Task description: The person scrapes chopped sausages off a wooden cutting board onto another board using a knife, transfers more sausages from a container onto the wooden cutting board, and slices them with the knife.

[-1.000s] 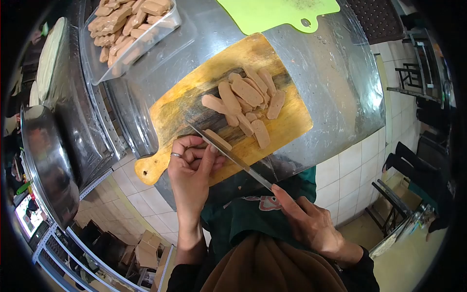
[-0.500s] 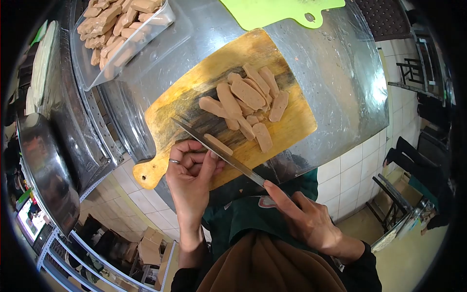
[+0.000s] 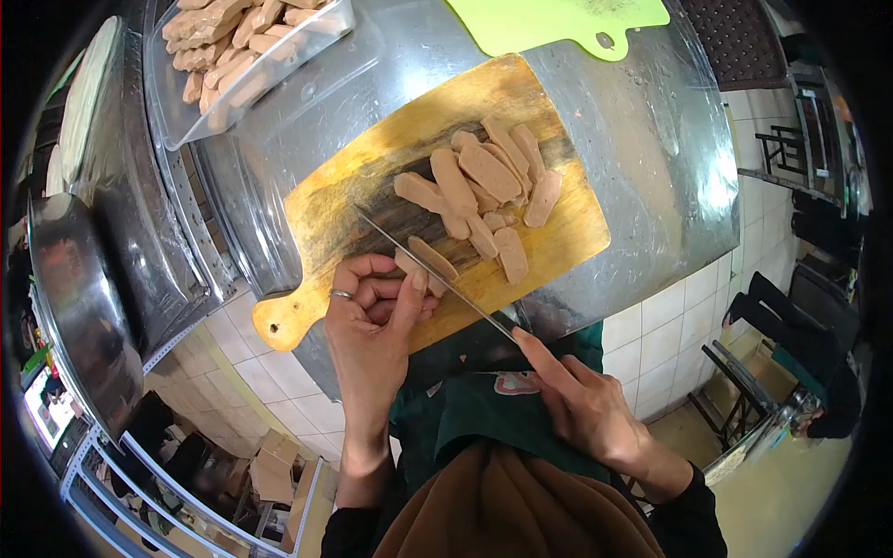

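My left hand (image 3: 377,312) is closed, fingers curled, pinching a brown sausage piece (image 3: 406,263) against the wooden cutting board (image 3: 326,209). My right hand (image 3: 586,405) grips a knife (image 3: 476,307), its index finger stretched along the back; the handle is hidden in the palm. The thin blade lies diagonally over the board, right beside the left fingertips, with its tip toward the upper left. On the far side of the blade lies a cut sausage slice (image 3: 433,259). Farther right on the board rests a loose pile of sausage slices (image 3: 488,174).
A clear plastic container (image 3: 270,102) filled with sausage pieces stands at the upper left. A green cutting board (image 3: 558,26) lies at the far edge of the metal table (image 3: 660,177). Left of the table is a large metal bowl (image 3: 79,298). Another person (image 3: 819,372) is at the right.
The blade has turned more upright, showing its thin edge instead of its flat side. Sausage now shows on both sides of it. The whole view has shifted slightly.
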Motion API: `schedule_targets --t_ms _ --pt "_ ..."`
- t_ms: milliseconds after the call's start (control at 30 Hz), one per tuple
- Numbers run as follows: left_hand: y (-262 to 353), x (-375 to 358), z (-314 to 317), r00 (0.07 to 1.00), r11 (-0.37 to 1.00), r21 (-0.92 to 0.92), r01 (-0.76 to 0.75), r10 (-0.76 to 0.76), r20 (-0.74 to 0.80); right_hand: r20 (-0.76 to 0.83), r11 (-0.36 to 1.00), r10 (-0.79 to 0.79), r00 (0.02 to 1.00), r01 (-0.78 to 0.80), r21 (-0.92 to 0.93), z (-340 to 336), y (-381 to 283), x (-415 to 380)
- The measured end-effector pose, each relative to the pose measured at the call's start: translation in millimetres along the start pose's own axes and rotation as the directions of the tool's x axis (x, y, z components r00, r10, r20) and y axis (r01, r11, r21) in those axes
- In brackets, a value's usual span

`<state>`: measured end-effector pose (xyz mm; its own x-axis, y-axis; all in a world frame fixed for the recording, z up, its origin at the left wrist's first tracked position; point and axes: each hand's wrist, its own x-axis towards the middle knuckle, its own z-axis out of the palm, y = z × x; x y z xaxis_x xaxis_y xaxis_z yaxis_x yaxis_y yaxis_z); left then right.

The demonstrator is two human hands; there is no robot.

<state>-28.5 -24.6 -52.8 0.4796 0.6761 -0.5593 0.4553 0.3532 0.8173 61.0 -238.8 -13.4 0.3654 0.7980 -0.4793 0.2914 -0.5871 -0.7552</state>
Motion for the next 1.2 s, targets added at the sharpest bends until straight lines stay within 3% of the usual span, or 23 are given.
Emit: schedule_targets --t_ms 300,533,733,1200 --pt "-4 1 -1 0.998 0.998 -0.04 -0.049 0.05 0.024 -0.037 0.988 -0.011 0.999 0.006 -0.152 -6 -6 3" --pt "-8 1 -2 0.995 0.993 -0.08 -0.084 0.087 0.043 -0.197 0.974 -0.088 0.977 0.042 -0.223 -7 -1 8" --pt "-7 1 -2 0.996 0.994 -0.079 -0.071 0.075 0.055 -0.106 0.996 -0.062 0.992 0.055 -0.067 -13 -16 -11" --pt "-8 1 -6 0.996 0.994 -0.094 -0.049 0.056 0.07 0.024 0.999 0.011 1.0 -0.01 -0.051 -21 -19 -18"
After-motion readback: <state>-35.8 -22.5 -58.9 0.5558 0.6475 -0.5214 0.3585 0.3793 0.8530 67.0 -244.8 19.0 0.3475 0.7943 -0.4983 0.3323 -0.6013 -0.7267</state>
